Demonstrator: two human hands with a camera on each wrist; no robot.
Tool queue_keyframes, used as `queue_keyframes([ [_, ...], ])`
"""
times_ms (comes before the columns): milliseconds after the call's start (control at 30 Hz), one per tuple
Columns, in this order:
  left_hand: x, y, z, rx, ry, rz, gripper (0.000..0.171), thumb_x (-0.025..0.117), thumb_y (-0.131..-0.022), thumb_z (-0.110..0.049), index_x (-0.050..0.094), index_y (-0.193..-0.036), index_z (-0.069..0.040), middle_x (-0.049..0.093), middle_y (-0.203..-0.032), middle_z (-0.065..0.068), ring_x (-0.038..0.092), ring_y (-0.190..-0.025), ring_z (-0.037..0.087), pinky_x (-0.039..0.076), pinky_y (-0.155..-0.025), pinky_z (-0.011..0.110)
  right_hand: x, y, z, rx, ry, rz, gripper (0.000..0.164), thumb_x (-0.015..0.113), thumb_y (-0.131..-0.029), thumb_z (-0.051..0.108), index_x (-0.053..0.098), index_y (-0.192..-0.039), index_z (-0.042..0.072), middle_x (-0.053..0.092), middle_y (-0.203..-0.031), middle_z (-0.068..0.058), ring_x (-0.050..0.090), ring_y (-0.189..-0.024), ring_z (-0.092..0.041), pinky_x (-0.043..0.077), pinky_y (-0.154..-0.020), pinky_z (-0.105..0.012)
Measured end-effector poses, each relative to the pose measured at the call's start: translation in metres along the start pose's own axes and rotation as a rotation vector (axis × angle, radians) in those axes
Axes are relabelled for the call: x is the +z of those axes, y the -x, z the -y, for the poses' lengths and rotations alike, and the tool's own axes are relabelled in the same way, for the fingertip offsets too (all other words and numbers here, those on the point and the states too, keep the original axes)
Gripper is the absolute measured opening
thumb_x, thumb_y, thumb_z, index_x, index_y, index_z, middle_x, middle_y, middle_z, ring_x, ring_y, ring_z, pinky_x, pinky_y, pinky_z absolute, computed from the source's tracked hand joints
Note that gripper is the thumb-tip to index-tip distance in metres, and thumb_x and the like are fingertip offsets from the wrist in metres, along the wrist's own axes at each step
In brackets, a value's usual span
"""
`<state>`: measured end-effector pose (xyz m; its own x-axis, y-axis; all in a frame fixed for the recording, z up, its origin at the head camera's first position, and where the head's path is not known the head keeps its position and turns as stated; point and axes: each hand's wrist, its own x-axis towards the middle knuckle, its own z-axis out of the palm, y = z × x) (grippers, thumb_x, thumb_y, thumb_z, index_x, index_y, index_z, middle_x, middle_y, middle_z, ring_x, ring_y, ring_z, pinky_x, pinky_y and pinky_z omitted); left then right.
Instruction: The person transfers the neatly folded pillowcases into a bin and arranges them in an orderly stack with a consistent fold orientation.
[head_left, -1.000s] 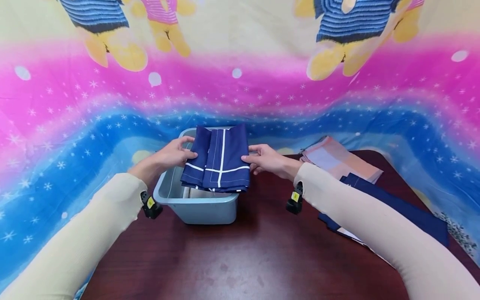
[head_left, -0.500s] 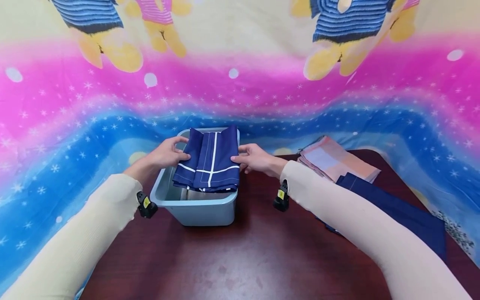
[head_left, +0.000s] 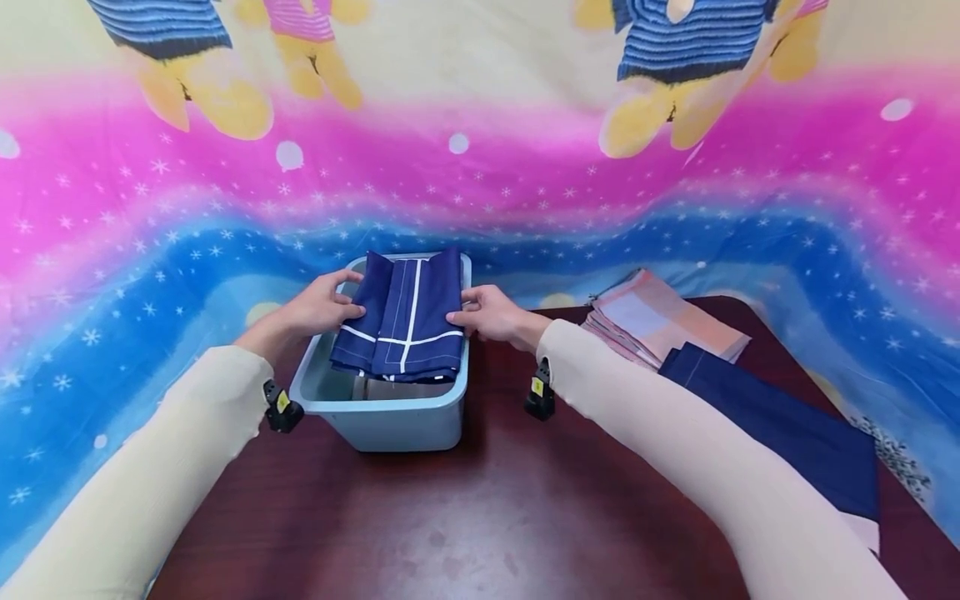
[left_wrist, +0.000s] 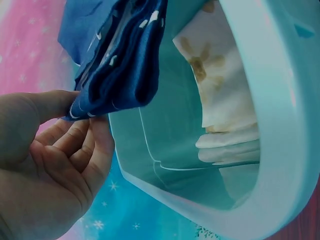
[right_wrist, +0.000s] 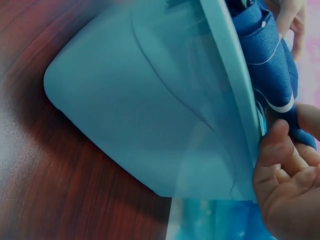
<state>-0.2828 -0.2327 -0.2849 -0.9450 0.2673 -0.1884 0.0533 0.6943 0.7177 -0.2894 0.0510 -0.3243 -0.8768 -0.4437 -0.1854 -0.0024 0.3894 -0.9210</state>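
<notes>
A folded navy cloth (head_left: 408, 317) with white crossing lines spans the mouth of a blue-grey plastic bin (head_left: 408, 425). My left hand (head_left: 324, 304) pinches its left edge between thumb and fingers. On the opposite edge, my right hand (head_left: 495, 315) pinches the cloth near the bin's right rim. The left wrist view shows the layered folds of the navy cloth (left_wrist: 125, 75) above the opening. Inside the bin lies a folded white cloth with brown flower print (left_wrist: 220, 75). From the right wrist view, the cloth's rolled edge (right_wrist: 270, 65) is just past the rim.
On the right of the dark wooden table (head_left: 480, 517) lie a folded peach and pale checked cloth (head_left: 667, 312) and a folded navy cloth (head_left: 780, 425), partly behind my right sleeve. A patterned fabric sheet (head_left: 465, 192) hangs behind the table.
Both hands and the navy cloth have shifted left and now sit more squarely over the bin. The view has turned slightly, so the whole scene also slides left.
</notes>
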Motion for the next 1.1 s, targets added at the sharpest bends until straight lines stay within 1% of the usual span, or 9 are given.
queue_keyframes([
  [133, 0.000, 0.001, 0.000, 0.000, -0.031, -0.002, 0.056, 0.050, -0.104, -0.008, 0.025, -0.155, 0.001, 0.062, -0.126, 0.038, 0.074, -0.095, 0.032, 0.060, -0.078, 0.039, 0.004, -0.004, 0.000, 0.003, 0.006, -0.021, 0.037, 0.061, -0.102, 0.018, 0.060, -0.138, 0.008, 0.073, -0.110, -0.013, 0.053, -0.073, -0.014, 0.036, -0.058, -0.026],
  [267, 0.000, 0.003, 0.000, -0.008, -0.055, -0.010, 0.056, 0.049, -0.104, -0.007, 0.026, -0.154, 0.001, 0.061, -0.128, 0.039, 0.073, -0.099, 0.035, 0.059, -0.077, 0.039, 0.009, -0.008, 0.000, 0.004, 0.015, -0.017, 0.037, 0.062, -0.101, 0.015, 0.061, -0.137, 0.005, 0.075, -0.113, -0.015, 0.059, -0.077, -0.012, 0.041, -0.064, -0.024],
  [367, 0.001, 0.004, 0.000, 0.000, -0.056, -0.002, 0.056, 0.050, -0.104, -0.006, 0.026, -0.154, 0.002, 0.060, -0.128, 0.040, 0.072, -0.101, 0.038, 0.059, -0.077, 0.040, 0.013, -0.009, 0.002, 0.011, 0.040, -0.015, 0.038, 0.063, -0.100, 0.013, 0.060, -0.137, 0.004, 0.074, -0.118, -0.018, 0.068, -0.086, -0.012, 0.047, -0.072, -0.022],
  [467, 0.002, 0.003, 0.001, 0.008, -0.057, 0.009, 0.056, 0.050, -0.104, -0.005, 0.025, -0.153, 0.003, 0.061, -0.127, 0.040, 0.072, -0.102, 0.040, 0.060, -0.078, 0.041, 0.016, -0.010, 0.004, 0.014, 0.082, -0.026, 0.037, 0.063, -0.100, 0.012, 0.061, -0.136, 0.003, 0.074, -0.117, -0.018, 0.071, -0.095, -0.016, 0.051, -0.081, -0.024],
  [633, 0.003, 0.002, 0.003, -0.006, -0.069, 0.002, 0.055, 0.049, -0.104, -0.004, 0.026, -0.153, 0.002, 0.060, -0.128, 0.040, 0.071, -0.105, 0.042, 0.060, -0.081, 0.043, 0.018, -0.011, 0.005, 0.007, 0.124, -0.030, 0.038, 0.065, -0.099, 0.012, 0.061, -0.135, 0.002, 0.075, -0.116, -0.017, 0.071, -0.111, -0.023, 0.052, -0.101, -0.035],
  [700, 0.004, 0.002, 0.004, -0.014, -0.071, 0.001, 0.055, 0.050, -0.104, -0.005, 0.027, -0.153, 0.001, 0.059, -0.130, 0.040, 0.070, -0.107, 0.043, 0.060, -0.083, 0.045, 0.019, -0.011, 0.005, -0.001, 0.135, -0.035, 0.038, 0.066, -0.098, 0.011, 0.062, -0.134, 0.002, 0.076, -0.113, -0.017, 0.071, -0.109, -0.022, 0.052, -0.099, -0.033],
  [800, 0.005, 0.001, 0.007, -0.018, -0.072, 0.002, 0.055, 0.050, -0.103, -0.005, 0.026, -0.153, 0.002, 0.059, -0.130, 0.039, 0.070, -0.108, 0.043, 0.060, -0.084, 0.045, 0.020, -0.012, 0.004, -0.014, 0.155, -0.047, 0.039, 0.068, -0.097, 0.011, 0.061, -0.134, 0.001, 0.076, -0.099, -0.013, 0.069, -0.096, -0.016, 0.051, -0.086, -0.027],
  [967, 0.008, 0.000, 0.010, -0.027, -0.082, -0.004, 0.056, 0.052, -0.103, -0.006, 0.027, -0.153, 0.002, 0.061, -0.129, 0.037, 0.072, -0.105, 0.039, 0.059, -0.082, 0.041, 0.021, -0.011, 0.004, -0.022, 0.163, -0.050, 0.041, 0.068, -0.096, 0.010, 0.059, -0.135, 0.000, 0.058, -0.071, -0.001, 0.053, -0.075, -0.012, 0.042, -0.072, -0.025],
  [1100, 0.008, 0.001, 0.011, -0.025, -0.096, -0.011, 0.056, 0.053, -0.103, -0.006, 0.027, -0.152, 0.002, 0.061, -0.129, 0.037, 0.072, -0.102, 0.035, 0.057, -0.077, 0.037, 0.021, -0.010, 0.005, -0.025, 0.166, -0.051, 0.040, 0.068, -0.096, 0.009, 0.059, -0.134, -0.001, 0.047, -0.064, 0.003, 0.048, -0.071, -0.012, 0.040, -0.071, -0.025],
])
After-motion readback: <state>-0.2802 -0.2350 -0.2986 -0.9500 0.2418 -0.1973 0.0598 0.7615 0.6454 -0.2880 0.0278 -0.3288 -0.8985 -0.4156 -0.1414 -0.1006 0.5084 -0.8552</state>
